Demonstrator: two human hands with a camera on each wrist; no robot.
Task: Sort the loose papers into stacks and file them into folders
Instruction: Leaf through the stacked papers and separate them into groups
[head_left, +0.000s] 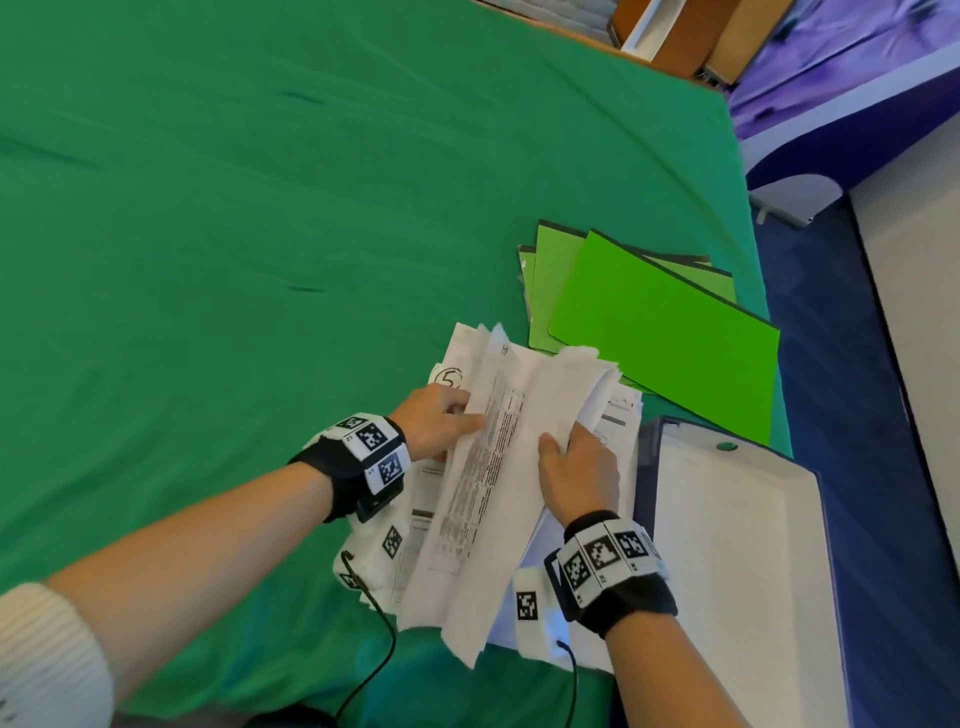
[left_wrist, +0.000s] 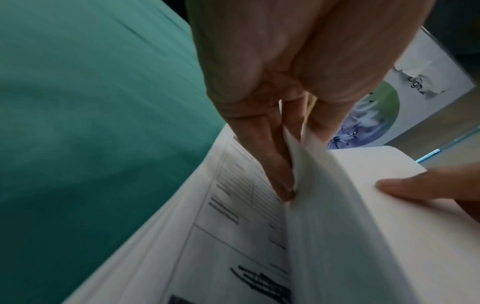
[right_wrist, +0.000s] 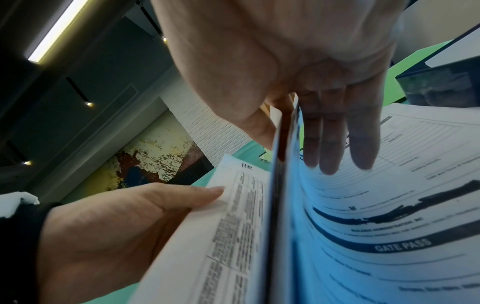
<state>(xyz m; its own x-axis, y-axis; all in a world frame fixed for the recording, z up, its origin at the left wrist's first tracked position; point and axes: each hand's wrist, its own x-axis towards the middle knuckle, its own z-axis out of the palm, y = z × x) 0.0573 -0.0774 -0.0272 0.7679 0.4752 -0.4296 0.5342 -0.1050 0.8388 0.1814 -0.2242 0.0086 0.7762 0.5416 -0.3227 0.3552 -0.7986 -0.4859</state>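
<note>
A messy pile of loose printed papers (head_left: 431, 525) lies on the green cloth near the table's right side. Both hands hold a bundle of sheets (head_left: 519, 415) lifted from it. My left hand (head_left: 441, 423) grips the bundle's left edge, thumb on the printed top sheet. In the left wrist view my left hand (left_wrist: 285, 181) has its fingers tucked under the raised sheets. My right hand (head_left: 579, 467) pinches the bundle's right part; in the right wrist view my right hand (right_wrist: 293, 144) has the thumb on one side and the fingers behind, over a "GATE PASS" form (right_wrist: 389, 226).
Overlapping bright green folders (head_left: 660, 332) lie just beyond the pile, towards the table's right edge. An open dark blue folder (head_left: 737, 545) with a white inside sits to the right of my right hand. The green cloth (head_left: 260, 234) stretches far to the left.
</note>
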